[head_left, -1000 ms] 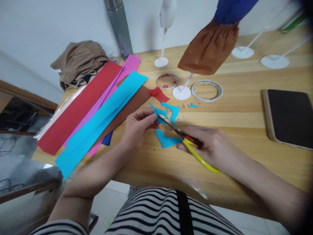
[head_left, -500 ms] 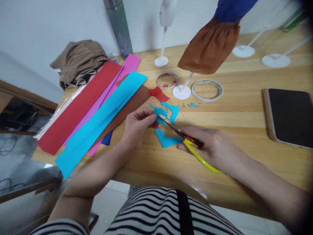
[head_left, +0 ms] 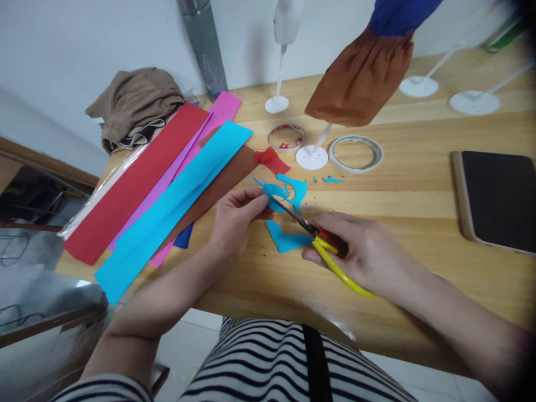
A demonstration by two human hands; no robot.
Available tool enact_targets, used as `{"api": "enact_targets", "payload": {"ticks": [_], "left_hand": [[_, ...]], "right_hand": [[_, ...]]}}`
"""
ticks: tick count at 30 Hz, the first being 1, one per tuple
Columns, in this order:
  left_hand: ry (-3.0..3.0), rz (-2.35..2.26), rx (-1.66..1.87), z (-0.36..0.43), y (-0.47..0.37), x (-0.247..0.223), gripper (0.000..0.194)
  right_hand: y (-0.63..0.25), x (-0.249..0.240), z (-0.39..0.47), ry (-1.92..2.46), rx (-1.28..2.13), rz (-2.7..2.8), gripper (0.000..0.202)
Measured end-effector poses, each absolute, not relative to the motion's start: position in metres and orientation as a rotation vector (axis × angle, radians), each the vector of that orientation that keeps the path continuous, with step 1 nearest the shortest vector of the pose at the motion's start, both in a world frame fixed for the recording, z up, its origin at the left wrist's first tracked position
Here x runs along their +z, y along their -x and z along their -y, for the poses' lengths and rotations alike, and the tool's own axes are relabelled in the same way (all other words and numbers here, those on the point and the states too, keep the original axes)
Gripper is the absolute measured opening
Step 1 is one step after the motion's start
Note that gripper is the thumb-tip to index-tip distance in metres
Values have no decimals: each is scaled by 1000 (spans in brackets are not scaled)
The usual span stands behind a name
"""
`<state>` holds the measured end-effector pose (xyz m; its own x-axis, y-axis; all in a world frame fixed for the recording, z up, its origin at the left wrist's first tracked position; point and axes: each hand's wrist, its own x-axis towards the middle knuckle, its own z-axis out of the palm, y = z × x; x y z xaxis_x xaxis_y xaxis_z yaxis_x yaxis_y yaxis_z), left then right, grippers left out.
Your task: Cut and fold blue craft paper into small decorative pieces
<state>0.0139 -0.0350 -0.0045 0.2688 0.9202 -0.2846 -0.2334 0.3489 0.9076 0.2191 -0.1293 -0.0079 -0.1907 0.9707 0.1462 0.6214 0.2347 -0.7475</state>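
Here, left hand [head_left: 235, 216] pinching blue paper [head_left: 273, 191], right hand [head_left: 363, 241] curled around scissors [head_left: 322, 247] (yellow-handled)

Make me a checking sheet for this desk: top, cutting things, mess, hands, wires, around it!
Surface: wooden table, littered with blue scraps
Job's things: scissors, blades at a small blue paper piece
Clutter: coloured paper strips, tape-like rings, a phone
Hands: left hand pinches the blue paper piece; right hand holds the scissors
Cables: dark cable-like loops, far left, off the table
Surroundings: pale wall behind, bottle by it
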Motion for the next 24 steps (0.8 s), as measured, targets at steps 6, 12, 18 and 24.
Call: {"api": "enact_targets", "payload": {"ticks": [6,12,18,24], "left_hand": [[-854,-991,966,38,-18,-4,25],[-842,-991,969,41,-19,-6,27],[-828,-1022,991,43,-20,-9,25],[-809,-1003,1003,45,-20,-9,28]], "right_hand": [[-218,-7,127,1441,698,1914,51],[-218,-19,131,1462,671,1921,38],[-217,-33,134,1454,606,1902,31],[-215,-32,133,1450,567,1930,18]]}}
